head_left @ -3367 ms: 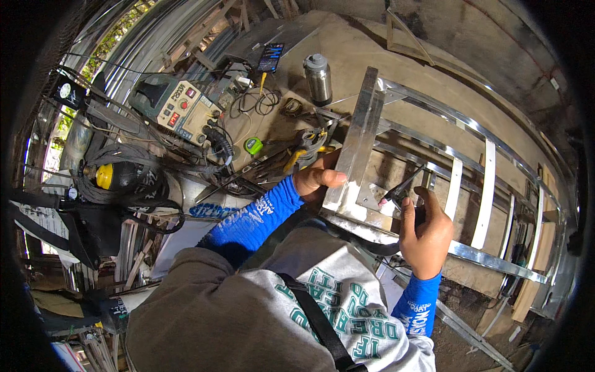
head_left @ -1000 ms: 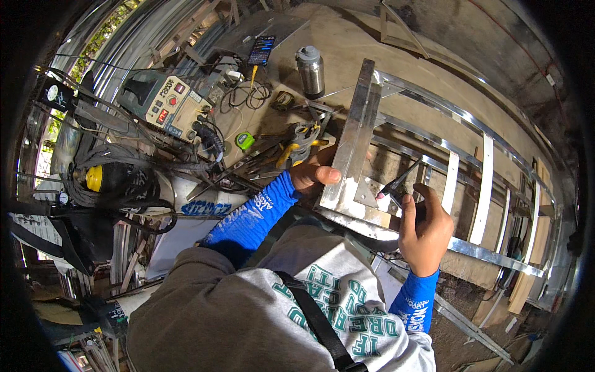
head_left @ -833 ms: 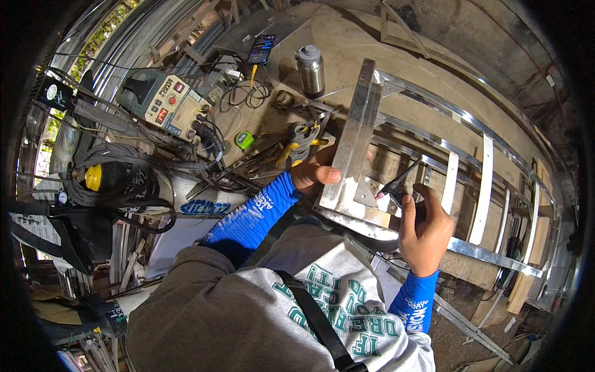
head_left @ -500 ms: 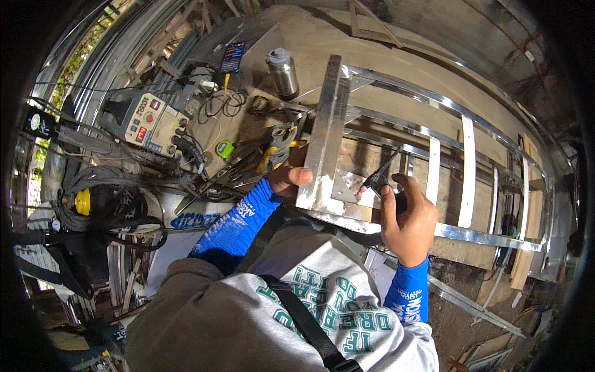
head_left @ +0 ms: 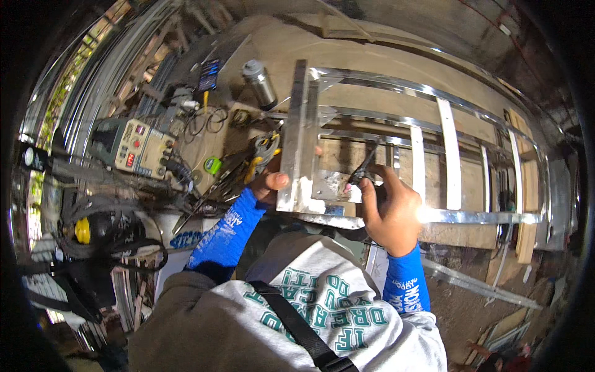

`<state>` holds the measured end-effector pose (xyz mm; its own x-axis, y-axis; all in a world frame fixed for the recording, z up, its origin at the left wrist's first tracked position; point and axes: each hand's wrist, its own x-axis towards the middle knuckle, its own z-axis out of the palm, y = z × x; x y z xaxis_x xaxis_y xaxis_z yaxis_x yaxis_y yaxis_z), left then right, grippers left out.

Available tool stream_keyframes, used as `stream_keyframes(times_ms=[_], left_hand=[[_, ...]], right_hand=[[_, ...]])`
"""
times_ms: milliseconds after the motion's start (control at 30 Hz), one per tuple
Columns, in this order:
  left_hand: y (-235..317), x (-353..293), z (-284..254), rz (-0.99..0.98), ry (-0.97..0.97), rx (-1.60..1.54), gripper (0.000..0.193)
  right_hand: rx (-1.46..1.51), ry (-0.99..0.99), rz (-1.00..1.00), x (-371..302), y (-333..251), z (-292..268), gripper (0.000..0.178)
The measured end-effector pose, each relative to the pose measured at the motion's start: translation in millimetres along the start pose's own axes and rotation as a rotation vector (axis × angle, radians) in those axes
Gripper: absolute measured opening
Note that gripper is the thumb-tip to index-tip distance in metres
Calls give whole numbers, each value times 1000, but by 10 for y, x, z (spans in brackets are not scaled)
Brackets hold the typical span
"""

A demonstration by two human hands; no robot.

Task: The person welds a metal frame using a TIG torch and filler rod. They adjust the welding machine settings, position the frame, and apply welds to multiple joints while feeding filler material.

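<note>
The right hand was closed around a dark, slim tool, its tip set near a small metal plate at the frame's near corner. The left hand gripped the upright bar of the shiny metal frame, thumb wrapped round its outer edge. The frame lay flat on a wooden bench, right in front of the person. It looked stiff, smooth and slippery with hard edges, probably awkward rather than heavy, best held by its bars. Beyond it were yellow-handled pliers, a grey can and a boxy machine with dials.
</note>
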<state>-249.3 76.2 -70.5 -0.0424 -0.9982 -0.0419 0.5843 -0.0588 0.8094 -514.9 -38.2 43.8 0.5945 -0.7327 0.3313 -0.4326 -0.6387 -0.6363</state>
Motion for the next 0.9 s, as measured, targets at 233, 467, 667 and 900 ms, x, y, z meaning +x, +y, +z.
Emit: stream_keyframes(times_ms=[233,467,667,900], left_hand=[[43,26,126,61,106,8,122],[37,51,121,100,89,-47,125],[70,15,-51,22,-14,-43,120],[141,-6,131,32,44,-87,117]], right_hand=[[-59,-44,6,-15,35,1,25],[-51,26,-51,-25,75,12,23],[-58,31,-57,-37,65,22,21],[-36,33,-36,-25,36,16,19]])
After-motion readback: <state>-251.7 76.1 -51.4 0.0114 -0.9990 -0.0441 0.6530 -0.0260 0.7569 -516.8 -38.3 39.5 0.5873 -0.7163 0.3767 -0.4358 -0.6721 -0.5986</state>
